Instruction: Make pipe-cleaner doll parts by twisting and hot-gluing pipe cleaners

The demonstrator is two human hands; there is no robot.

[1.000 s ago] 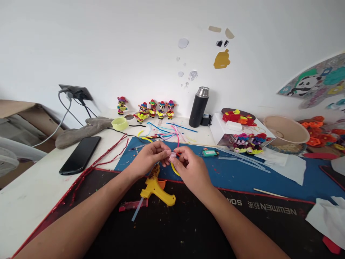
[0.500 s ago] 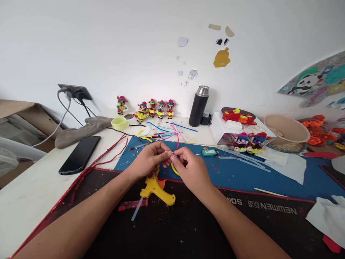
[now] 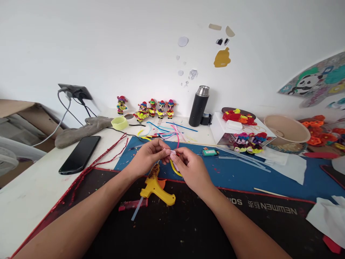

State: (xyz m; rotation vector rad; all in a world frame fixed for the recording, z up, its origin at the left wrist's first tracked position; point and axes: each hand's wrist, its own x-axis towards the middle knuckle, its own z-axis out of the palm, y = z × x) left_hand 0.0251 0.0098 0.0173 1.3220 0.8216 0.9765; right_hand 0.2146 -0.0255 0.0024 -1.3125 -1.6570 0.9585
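Head view: just beyond a yellow glue gun (image 3: 155, 187), pinching a small pale piece (image 3: 173, 152) between the fingertips of left hand (image 3: 147, 156) and right hand (image 3: 195, 169) in a narrow grip, beside a curved yellow strip (image 3: 175, 171); farther off, facing loose colourful strips (image 3: 178, 136) on the tabletop (image 3: 32, 194), then small figures (image 3: 142, 112).

Obstacle beneath left hand (image 3: 147, 157): glue gun (image 3: 154, 186)

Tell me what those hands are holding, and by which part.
The left hand and right hand pinch a small pale piece; which part they grip cannot be told.
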